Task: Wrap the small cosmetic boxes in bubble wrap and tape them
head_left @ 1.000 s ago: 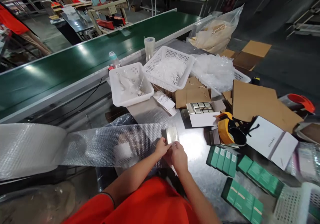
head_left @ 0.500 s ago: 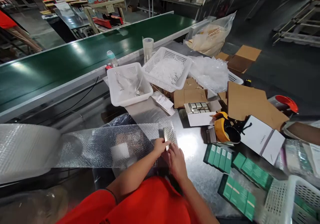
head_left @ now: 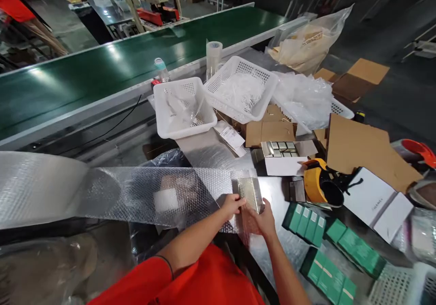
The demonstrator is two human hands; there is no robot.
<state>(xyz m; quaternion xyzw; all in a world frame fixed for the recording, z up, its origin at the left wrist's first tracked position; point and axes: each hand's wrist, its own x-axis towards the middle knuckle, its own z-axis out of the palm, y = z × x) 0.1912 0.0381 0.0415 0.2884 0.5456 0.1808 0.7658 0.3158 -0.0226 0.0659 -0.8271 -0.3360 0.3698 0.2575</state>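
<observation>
A long sheet of bubble wrap runs from a large roll at the left to the metal table's edge. At its right end, a small gold-silver box lies under a fold of the wrap. My left hand pinches the box and wrap at the lower left side. My right hand grips them at the lower right, its thumb and fingers partly behind the film. A white piece shows beneath the sheet.
White baskets stand behind, beside a green conveyor. To the right are a small carton of boxes, a yellow tape dispenser, green boxes, cardboard and a white bag.
The wrap's end has been folded over the box, and the box now sits farther right in view. My right hand has moved to its right side. The whole view has shifted slightly.
</observation>
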